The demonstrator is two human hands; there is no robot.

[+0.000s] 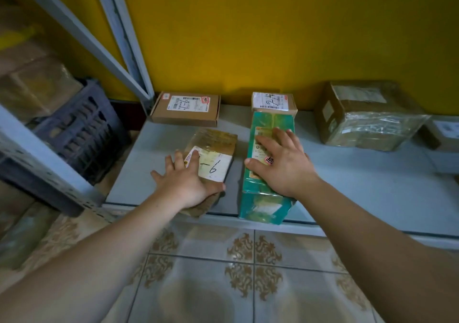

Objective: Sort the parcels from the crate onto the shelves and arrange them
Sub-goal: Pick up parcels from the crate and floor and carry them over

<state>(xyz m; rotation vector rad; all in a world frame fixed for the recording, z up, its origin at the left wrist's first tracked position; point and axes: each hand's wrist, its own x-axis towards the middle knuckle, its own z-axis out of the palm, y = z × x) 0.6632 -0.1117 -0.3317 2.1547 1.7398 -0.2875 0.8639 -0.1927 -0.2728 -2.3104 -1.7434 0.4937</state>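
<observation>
On the low grey shelf (360,181) lie several parcels. My left hand (185,182) rests flat on a small brown taped parcel (216,149) with a white label marked "6", fingers spread over its near left corner. My right hand (278,163) lies palm down on a long green parcel (268,206) that juts over the shelf's front edge. Behind them, against the yellow wall, sit a flat cardboard box (186,109) and a smaller labelled box (274,101), which the green parcel touches.
A large brown box wrapped in clear tape (367,114) stands at the back right, with another parcel (444,130) at the far right edge. A dark blue plastic crate (82,129) stands on the floor at left, behind a grey shelf upright (44,168). Patterned tiles cover the floor.
</observation>
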